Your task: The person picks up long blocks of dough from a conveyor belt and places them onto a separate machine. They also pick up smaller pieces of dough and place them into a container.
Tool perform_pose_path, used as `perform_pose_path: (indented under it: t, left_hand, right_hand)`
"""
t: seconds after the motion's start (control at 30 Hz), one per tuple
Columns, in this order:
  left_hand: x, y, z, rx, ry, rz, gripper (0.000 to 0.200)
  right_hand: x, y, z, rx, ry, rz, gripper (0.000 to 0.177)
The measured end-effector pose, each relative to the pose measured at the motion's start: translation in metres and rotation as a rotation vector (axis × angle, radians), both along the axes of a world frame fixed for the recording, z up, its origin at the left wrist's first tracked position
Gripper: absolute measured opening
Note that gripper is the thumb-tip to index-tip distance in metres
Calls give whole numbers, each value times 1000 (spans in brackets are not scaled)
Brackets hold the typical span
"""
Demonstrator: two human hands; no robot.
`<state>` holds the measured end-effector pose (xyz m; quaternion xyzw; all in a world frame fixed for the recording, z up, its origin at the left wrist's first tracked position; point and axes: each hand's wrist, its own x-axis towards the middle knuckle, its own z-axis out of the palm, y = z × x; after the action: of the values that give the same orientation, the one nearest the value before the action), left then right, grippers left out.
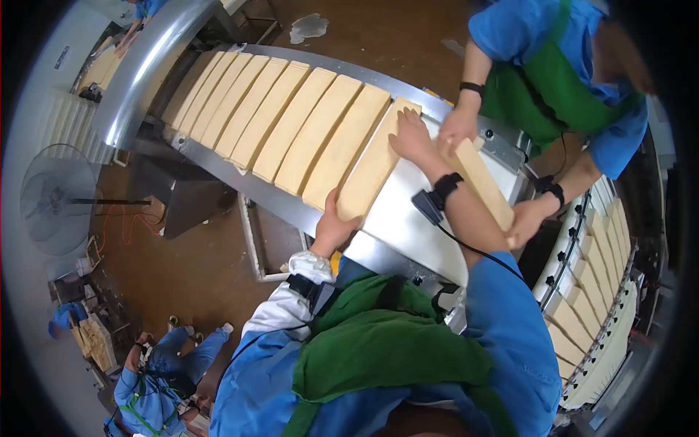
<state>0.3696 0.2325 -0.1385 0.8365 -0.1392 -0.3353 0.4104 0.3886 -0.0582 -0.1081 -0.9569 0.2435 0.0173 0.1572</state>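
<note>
On the conveyor [408, 197], a long pale-yellow slab [376, 171] lies crosswise at the near end of a row of similar slabs. My left hand [336, 226] grips the slab's lower end, with the thumb along its edge. At the upper end, my right hand [413, 138] lies over the slab with its fingers bent round it. Right beside my right forearm, a co-worker's two hands hold another long slab [482, 186] tilted over the white surface. The slabs' exact kind cannot be made out.
Several pale slabs [291, 124] lie side by side farther along the conveyor, beneath a curved metal guard [156, 69]. At right, a second curved conveyor [561, 277] carries more slabs. The co-worker [539, 73] stands opposite. A fan [58, 197] and another person [156, 386] are at left.
</note>
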Motion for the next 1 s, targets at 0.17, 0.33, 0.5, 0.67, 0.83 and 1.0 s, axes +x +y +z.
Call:
perform_pose_path:
  t: [0.17, 0.33, 0.5, 0.67, 0.83, 1.0]
  left_hand:
    - [8, 5, 15, -66, 129, -70, 96]
    - [-3, 0, 3, -17, 158, -99, 89]
    - [-7, -4, 17, 88, 86, -156, 91]
    - [-8, -24, 29, 122, 50, -207, 91]
    - [-20, -38, 23, 84, -147, -339, 91]
    - [-38, -56, 6, 104, -298, -525, 85]
  right_hand:
    - [34, 5, -19, -96, 180, -124, 73]
    - [25, -6, -53, -395, -46, -101, 67]
    - [49, 14, 11, -296, 177, -155, 62]
    - [38, -3, 0, -339, 210, -319, 65]
    - [-48, -33, 5, -376, 211, -527, 67]
    - [-185, -37, 18, -219, 130, -775, 82]
